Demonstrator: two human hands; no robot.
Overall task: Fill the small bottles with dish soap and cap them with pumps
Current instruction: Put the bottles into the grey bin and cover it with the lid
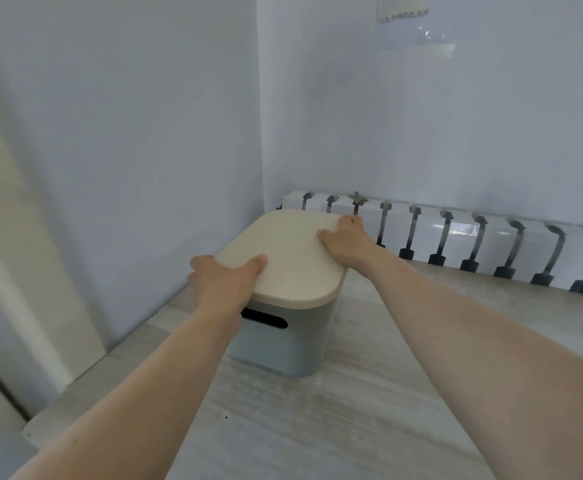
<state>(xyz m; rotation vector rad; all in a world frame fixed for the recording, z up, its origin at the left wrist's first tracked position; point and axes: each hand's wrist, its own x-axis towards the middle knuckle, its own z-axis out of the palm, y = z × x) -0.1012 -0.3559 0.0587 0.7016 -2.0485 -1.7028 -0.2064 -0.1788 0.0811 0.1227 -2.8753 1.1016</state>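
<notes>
**Ana:** Forearms come in first, both stretched across the pale wooden table [352, 427]. What are the fingers doing?

**Ben:** They are clamped on the lid [283, 251]. The left hand [220, 282] has its thumb flat on top and its fingers curled over the near left edge. The right hand [343, 244] has its thumb on top as well and its fingers hooked over the far right edge.

**Ana:** And under the lid?

**Ben:** It sits on a blue-grey box [283, 344] with a dark handle slot [266, 318], tucked into the corner just beside the radiator [456, 237].

**Ana:** Where are the small bottles, the dish soap and the pumps?

**Ben:** None of them shows. My guess is that they are inside the box, so the step in hand is getting it open.

**Ana:** How should that be done well?

**Ben:** I would lift both sides evenly and straight up so the lid doesn't jam on one side. If the box rises with it, one hand should drop to hold the box down. The lid can then go on the bare table nearer the person, away from the radiator.
</notes>
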